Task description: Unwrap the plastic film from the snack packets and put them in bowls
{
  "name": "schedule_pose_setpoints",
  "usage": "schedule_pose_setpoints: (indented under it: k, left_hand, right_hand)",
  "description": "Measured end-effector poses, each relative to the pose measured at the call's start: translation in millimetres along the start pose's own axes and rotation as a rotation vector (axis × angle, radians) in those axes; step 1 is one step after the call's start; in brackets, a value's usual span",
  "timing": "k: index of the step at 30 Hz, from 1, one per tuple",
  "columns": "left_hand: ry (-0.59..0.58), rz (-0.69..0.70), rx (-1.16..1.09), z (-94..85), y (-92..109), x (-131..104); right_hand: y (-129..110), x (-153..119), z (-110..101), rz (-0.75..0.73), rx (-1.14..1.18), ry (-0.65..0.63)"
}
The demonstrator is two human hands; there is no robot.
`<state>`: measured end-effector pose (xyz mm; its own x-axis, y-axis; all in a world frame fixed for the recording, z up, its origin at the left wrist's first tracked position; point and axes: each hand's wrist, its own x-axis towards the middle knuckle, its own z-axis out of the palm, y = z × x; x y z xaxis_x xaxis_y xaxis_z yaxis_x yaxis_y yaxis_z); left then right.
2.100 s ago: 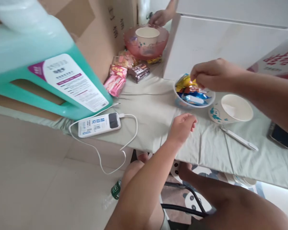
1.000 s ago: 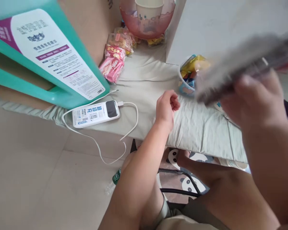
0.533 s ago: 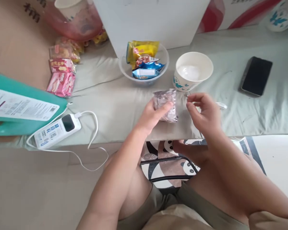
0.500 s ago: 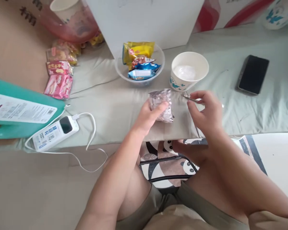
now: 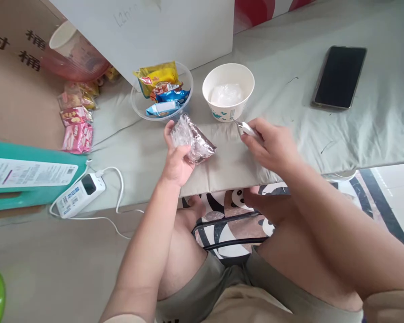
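1. The clear-and-dark packet (image 5: 195, 138) has turned aslant and is now showing its shiny dark side; it is hanging above the counter (image 5: 276, 87), just in front of the plastic bowl (image 5: 140, 106).
2. The left hand (image 5: 177, 167) is gripping it, the thumb pressing the near face and the other fingers closing behind.
3. The right hand (image 5: 276, 144) is pinching a white-handled tool (image 5: 249, 130) between thumb and fingers; its thin tip is now pointing left, close to the paper cup (image 5: 237, 110). Whether they are touching, I cannot tell.
4. With this turn, the dark side is facing the tool's side, though the two are staying apart.
5. Farther out, the bowl is holding yellow and blue wrapped snacks (image 5: 164, 80), while the cup is holding clear plastic (image 5: 226, 93).
6. The phone (image 5: 340, 75) is lying well to the right.
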<state>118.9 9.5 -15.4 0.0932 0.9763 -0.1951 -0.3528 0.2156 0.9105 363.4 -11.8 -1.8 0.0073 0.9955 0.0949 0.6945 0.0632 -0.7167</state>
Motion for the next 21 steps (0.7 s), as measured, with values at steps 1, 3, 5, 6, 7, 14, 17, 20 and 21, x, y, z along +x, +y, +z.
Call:
schedule_pose_setpoints:
  k: [1, 3, 5, 6, 7, 14, 17, 20, 21]
  left_hand:
    - [-0.006, 0.026, -0.017, 1.1, -3.9, 0.6]
    - [-0.058, 0.099, 0.021, 1.5, -12.0, 3.1]
    - [-0.125, 0.175, 0.105, 0.0, -19.4, 5.7]
    - [-0.159, 0.206, 0.153, -1.1, -22.5, 6.5]
    - [-0.187, 0.230, 0.197, -2.2, -25.1, 6.8]
    - [-0.146, 0.453, 0.507, -5.6, -41.5, 3.1]
    - [-0.119, 0.624, 0.668, -4.8, -51.9, 3.3]
    - [-0.082, 0.705, 0.705, -1.9, -59.5, 2.1]
    - [-0.069, 0.714, 0.699, -0.5, -60.7, 1.1]
  right_hand:
    - [-7.3, -3.8, 0.8, -0.007, 0.082, -0.032]
    - [-20.7, -10.2, 3.9, -0.001, 0.277, -0.113]
    - [-31.1, -14.5, 8.2, 0.061, 0.487, -0.206]
    - [-34.8, -15.8, 10.4, 0.104, 0.577, -0.250]
    - [-37.4, -16.9, 12.6, 0.141, 0.646, -0.283]
    - [-39.4, -19.8, 27.3, 0.136, 0.712, -0.254]
    - [-40.3, -22.0, 30.9, 0.128, 0.650, -0.190]
    - [-43.4, -25.8, 28.7, 0.081, 0.544, -0.054]
    - [-44.9, -27.2, 26.5, 0.066, 0.526, -0.020]
